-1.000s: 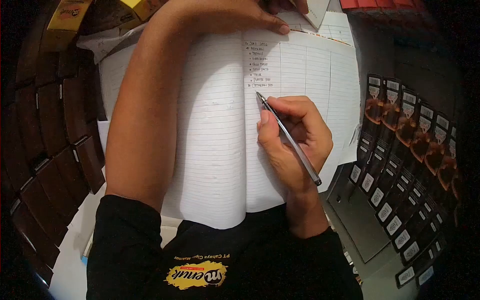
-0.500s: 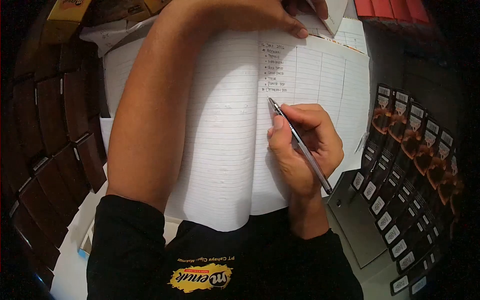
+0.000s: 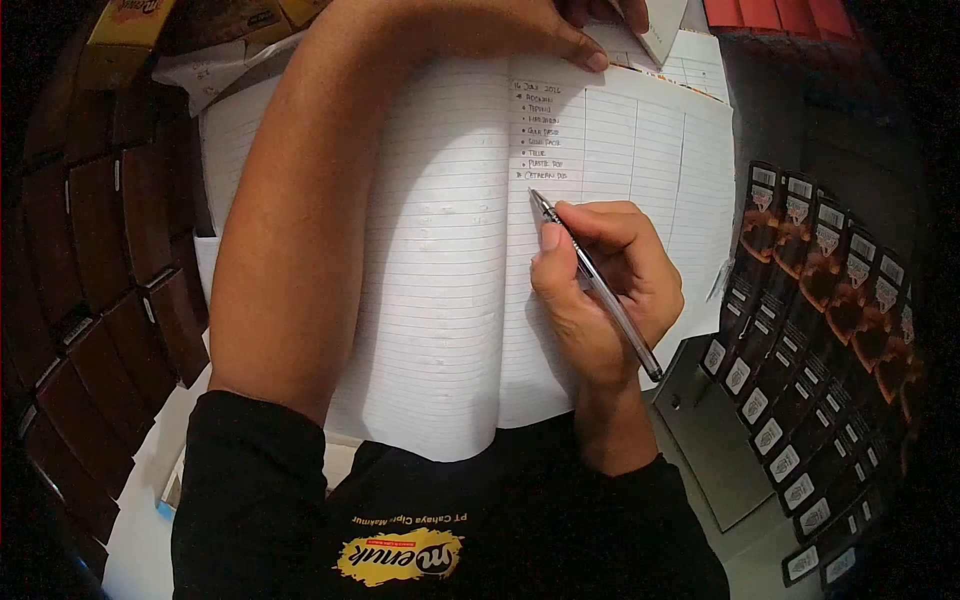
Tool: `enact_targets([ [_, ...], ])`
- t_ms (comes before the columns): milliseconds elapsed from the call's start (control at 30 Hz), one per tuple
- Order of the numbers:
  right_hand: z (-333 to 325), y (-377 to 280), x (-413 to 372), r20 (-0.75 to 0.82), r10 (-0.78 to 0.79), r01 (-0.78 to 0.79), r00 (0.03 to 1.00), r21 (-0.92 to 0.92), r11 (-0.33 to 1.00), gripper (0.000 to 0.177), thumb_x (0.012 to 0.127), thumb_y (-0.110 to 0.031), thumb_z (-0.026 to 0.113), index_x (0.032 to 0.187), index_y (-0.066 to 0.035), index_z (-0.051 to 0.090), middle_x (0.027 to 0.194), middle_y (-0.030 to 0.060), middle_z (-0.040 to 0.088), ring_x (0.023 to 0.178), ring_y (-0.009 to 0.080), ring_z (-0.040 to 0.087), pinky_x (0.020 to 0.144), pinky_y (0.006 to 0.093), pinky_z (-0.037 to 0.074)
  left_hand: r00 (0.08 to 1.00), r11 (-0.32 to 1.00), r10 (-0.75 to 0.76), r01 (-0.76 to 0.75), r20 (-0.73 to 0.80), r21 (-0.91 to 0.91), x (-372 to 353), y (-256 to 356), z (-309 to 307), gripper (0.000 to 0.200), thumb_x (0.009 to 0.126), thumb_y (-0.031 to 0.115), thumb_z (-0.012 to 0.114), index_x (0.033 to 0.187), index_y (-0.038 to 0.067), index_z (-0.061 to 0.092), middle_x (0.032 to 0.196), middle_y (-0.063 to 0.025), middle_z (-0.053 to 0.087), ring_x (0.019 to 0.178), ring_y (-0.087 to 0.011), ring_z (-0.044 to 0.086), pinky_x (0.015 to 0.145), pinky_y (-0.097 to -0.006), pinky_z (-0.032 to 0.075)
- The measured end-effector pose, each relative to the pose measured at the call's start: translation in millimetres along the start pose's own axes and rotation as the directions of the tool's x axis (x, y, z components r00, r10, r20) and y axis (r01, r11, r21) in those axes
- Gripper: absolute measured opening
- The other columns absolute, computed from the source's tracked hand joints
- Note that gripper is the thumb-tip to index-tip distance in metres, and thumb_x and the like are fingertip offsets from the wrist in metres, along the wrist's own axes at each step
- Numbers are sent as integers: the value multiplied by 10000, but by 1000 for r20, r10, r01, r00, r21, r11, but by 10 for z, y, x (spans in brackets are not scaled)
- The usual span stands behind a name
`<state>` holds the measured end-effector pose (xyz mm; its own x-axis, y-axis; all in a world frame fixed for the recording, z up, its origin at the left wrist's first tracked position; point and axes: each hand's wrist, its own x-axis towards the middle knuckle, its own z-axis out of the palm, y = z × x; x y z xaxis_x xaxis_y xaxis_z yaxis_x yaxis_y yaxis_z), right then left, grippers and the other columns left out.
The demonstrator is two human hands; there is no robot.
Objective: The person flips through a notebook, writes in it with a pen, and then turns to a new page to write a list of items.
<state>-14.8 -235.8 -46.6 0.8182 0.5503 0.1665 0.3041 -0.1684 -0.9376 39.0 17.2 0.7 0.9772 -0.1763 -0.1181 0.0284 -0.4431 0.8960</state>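
An open lined notebook [image 3: 430, 300] lies in front of me; its right page has ruled columns and a short handwritten list near the top. Between the thumb and fingers of my right hand [image 3: 620, 290] is a ballpoint pen [image 3: 604, 289] with a clear barrel. The pen's tip is at the right page just below the last written line. My left forearm crosses the left page. My left hand [image 3: 565, 35] is at the notebook's top edge, thumb stretched out on the page and fingers apart, partly cut off by the frame.
Dark brown boxes [image 3: 110, 270] are stacked on the left. Rows of printed dark boxes [image 3: 810, 330] stand on the right. Red packs [image 3: 780, 15] are at the top right, a yellow box [image 3: 125, 25] at the top left. A white box-like object [image 3: 662, 30] sits beyond the notebook.
The whole view has shifted slightly. The pen stays just under the last line of the list, in the same grip; no new writing is visible.
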Motion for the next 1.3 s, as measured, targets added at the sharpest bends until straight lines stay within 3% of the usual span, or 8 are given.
enact_targets([
  [400, -10, -4, 7, 11, -16, 16, 1000, -9, 1000, 169, 848, 85, 787, 999, 66, 713, 933, 146, 727, 818, 152, 745, 692, 259, 633, 996, 994, 91, -91, -8, -66, -29, -49, -8, 483, 858, 138, 854, 1292, 14, 682, 1282, -152, 720, 1213, -247, 671, 1107, -380, 508],
  [700, -13, 11, -5, 3, -17, 17, 1000, 5, 1000, 174, 845, 89, 787, 1001, 66, 714, 927, 142, 726, 803, 143, 735, 673, 248, 623, 1000, 999, 14, -15, -5, -32, -29, -3, -10, 486, 855, 155, 862, 1292, 35, 688, 1285, -140, 720, 1199, -237, 671, 1081, -376, 517],
  [1300, -2, -15, 2, 10, 20, -20, 1000, -17, 1000, 153, 853, 75, 786, 989, 56, 719, 923, 130, 725, 802, 132, 730, 670, 237, 612, 999, 999, 32, -33, -31, -20, -40, -15, 19, 491, 866, 165, 854, 1306, 36, 677, 1296, -142, 717, 1220, -249, 669, 1102, -385, 512],
])
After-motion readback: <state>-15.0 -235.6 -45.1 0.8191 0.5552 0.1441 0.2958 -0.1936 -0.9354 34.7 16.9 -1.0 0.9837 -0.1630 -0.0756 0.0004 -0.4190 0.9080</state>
